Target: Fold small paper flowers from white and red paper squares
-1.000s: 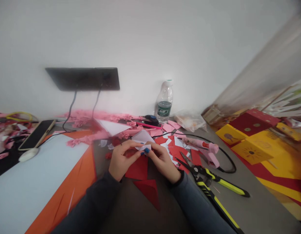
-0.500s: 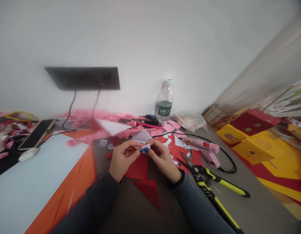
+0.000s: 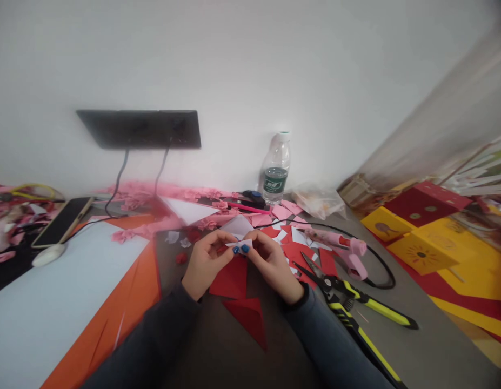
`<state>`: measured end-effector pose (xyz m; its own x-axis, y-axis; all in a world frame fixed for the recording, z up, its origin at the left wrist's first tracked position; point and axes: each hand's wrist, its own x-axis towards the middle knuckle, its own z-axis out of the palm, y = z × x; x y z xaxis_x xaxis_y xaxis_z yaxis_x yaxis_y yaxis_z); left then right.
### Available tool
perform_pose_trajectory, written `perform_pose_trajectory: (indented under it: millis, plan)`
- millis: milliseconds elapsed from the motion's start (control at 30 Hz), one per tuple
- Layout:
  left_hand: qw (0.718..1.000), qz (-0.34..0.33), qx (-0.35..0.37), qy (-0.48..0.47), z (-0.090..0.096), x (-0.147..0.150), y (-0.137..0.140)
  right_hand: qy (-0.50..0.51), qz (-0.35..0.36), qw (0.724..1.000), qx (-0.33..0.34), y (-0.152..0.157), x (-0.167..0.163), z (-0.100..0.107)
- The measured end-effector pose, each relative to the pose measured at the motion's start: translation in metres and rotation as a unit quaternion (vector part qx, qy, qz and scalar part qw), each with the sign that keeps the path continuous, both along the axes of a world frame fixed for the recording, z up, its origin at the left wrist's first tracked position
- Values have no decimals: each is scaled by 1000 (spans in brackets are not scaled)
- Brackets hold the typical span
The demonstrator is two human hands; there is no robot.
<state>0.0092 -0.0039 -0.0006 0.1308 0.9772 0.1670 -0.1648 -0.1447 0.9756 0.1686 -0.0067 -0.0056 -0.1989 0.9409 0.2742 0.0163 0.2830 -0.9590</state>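
Note:
Between both hands, over the middle of the table, is a small piece of white paper (image 3: 245,244). My left hand (image 3: 207,262) pinches its left side with thumb and fingertips. On the right side, my right hand (image 3: 274,265) grips it the same way, the two blue-nailed thumbs close together. How the paper is folded is partly hidden by the fingers. Beneath the hands lies a red paper square (image 3: 229,281), and a red paper triangle (image 3: 250,320) is nearer to me. A pale paper sheet (image 3: 236,224) rests just beyond the fingertips.
Red and white scraps (image 3: 293,251), pruning shears (image 3: 335,286) and a pink glue gun (image 3: 343,246) with a black cord lie right. A water bottle (image 3: 276,173) stands by the wall. Leftward are white board (image 3: 72,286), orange paper (image 3: 140,270), a phone (image 3: 64,221) and pink paper flowers (image 3: 132,200).
The thumbs have come side by side on the white paper, which now shows wider and flatter between the hands. Both hands stay in nearly the same place.

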Motion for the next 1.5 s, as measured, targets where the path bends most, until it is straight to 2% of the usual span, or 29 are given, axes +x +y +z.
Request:
perform_pose_trajectory:
  millis: [400,700,867,1000,1100,1333,1500]
  plan:
    - [1000,-8,-5,16,2,1,0,-17,-7,1000,4,3,0,-6]
    - [999,14,-41,16,-2,-1,2,15,13,999,-40,2,0,-2]
    - [999,30,-3,28,1,0,-1,21,13,999,-33,2,0,-4]
    - [991,44,61,109,2,-1,-3,29,13,999,-28,2,0,-5]
    - [986,48,78,136,2,-2,-3,24,7,1000,-18,2,-1,-4]
    - [998,23,23,49,0,0,0,10,4,1000,-7,2,0,-4]
    - [998,33,10,49,-1,-1,1,15,8,1000,-9,2,-1,-4]
